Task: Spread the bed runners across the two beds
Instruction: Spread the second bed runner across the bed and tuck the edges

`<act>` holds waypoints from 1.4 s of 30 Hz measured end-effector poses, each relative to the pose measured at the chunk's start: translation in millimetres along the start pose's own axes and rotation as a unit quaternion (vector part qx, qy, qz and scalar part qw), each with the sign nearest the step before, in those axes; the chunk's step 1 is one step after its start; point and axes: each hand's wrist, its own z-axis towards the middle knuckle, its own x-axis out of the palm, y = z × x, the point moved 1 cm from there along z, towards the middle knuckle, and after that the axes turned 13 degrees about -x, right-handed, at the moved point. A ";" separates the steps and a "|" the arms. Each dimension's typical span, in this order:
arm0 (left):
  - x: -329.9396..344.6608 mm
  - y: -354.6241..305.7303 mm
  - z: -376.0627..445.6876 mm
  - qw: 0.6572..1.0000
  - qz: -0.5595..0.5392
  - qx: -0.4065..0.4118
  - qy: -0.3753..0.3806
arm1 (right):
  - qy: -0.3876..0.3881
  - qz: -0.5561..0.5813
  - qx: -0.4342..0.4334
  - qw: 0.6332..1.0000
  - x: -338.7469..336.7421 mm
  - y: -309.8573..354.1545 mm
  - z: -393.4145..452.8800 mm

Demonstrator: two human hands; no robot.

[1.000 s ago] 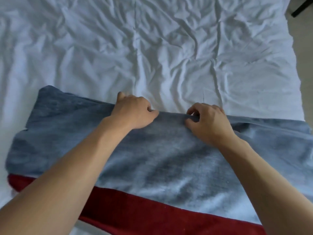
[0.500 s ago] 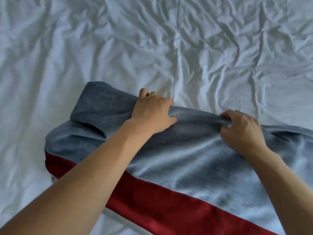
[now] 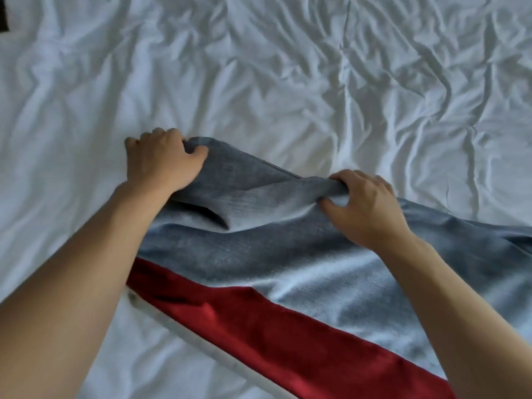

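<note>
The grey-blue bed runner (image 3: 288,254), red-banded along its near side, is laid folded on the bed's (image 3: 288,82) wrinkled white sheet. Its far folded edge is gripped by the left hand (image 3: 161,159) and pinched by the right hand (image 3: 365,205).

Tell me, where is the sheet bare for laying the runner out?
Bare sheet lies beyond both hands and left of the left hand. The near right is crowded: the runner covers it, gripped also by the right hand.
</note>
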 end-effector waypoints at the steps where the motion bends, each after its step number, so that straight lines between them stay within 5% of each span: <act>1: 0.6 1.9 -1.4 1.000 -0.013 -0.005 0.026 | 0.001 0.004 -0.013 1.000 3.0 14.7 8.3; 10: -9.6 -9.2 -45.9 0.979 -0.156 0.127 -0.016 | -0.017 0.015 -0.137 0.990 25.4 124.7 64.3; 14: -16.7 4.9 -61.4 0.962 -0.185 0.200 -0.035 | 0.041 -0.028 -0.217 0.975 28.4 151.8 84.8; 22: -3.9 64.7 -57.5 0.979 -0.115 0.074 0.154 | 0.038 -0.102 -0.084 0.991 6.1 103.7 58.5; 25: -8.0 44.2 -74.6 0.977 -0.167 0.098 0.094 | 0.072 -0.083 -0.097 0.989 -4.3 95.8 42.0; 29: -18.7 5.7 -106.1 0.966 -0.196 0.166 0.035 | 0.114 -0.077 -0.242 0.960 4.5 129.0 36.3; 32: -17.7 3.6 -111.1 0.950 -0.218 0.177 0.135 | 0.133 -0.056 -0.248 0.958 10.5 132.8 35.7; 34: -17.0 14.8 -103.0 0.905 -0.330 0.102 0.250 | 0.150 -0.064 -0.216 0.963 7.6 115.2 29.4; 36: -12.4 24.6 -94.2 0.871 -0.411 0.014 0.267 | 0.162 -0.064 -0.191 0.966 3.1 96.0 15.7; 39: 3.1 16.1 -90.5 0.930 -0.281 -0.009 0.237 | 0.176 -0.080 -0.125 0.973 -7.0 74.8 -12.5; 42: 11.3 -14.2 -104.9 0.931 -0.196 0.033 0.305 | 0.238 -0.114 -0.083 0.961 -26.6 61.9 -29.0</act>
